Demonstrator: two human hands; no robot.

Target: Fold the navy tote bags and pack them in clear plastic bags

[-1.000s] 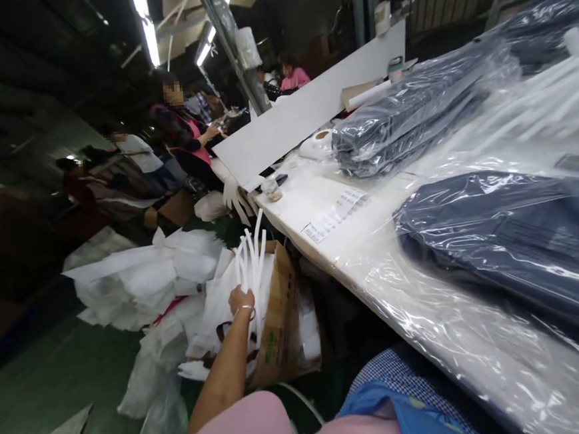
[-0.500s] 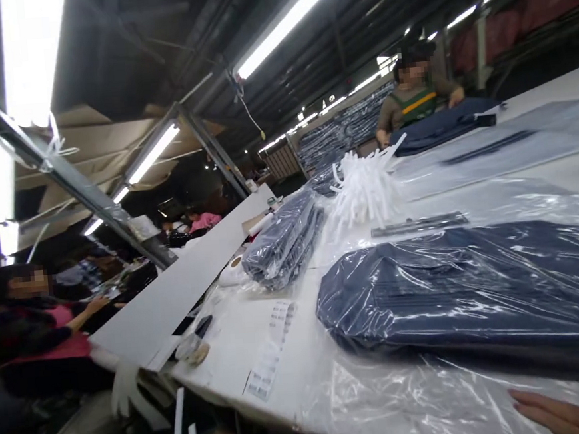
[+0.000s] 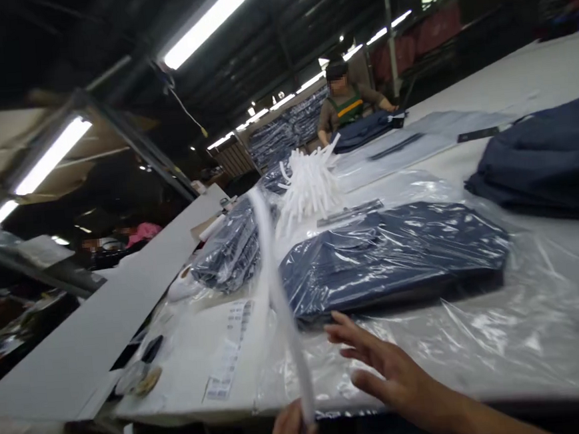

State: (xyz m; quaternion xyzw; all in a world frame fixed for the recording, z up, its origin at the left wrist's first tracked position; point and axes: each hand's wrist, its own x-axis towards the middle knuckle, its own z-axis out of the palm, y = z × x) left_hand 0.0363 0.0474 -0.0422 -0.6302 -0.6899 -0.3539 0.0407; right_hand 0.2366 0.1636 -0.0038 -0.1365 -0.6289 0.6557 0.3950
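Observation:
At the bottom centre my left hand [image 3: 292, 432] pinches the lower end of a long white strip [image 3: 282, 298], which stands up in front of the table and is blurred. My right hand [image 3: 381, 363] is over the table's near part, fingers apart and holding nothing, just in front of a dark blue garment in a clear plastic bag [image 3: 393, 255]. A bunch of white strips [image 3: 309, 182] lies behind the bag. Left of it sits a stack of bagged garments [image 3: 232, 248].
A dark blue garment [image 3: 545, 157] lies at the right. A label sheet [image 3: 230, 355] is near the table's front left. A white board [image 3: 102, 325] runs along the left side. Across the table a person [image 3: 348, 102] handles dark cloth [image 3: 363, 131].
The view has swung right. My left hand has come into view with a white strip, and more of my right hand shows, raised beside the bag.

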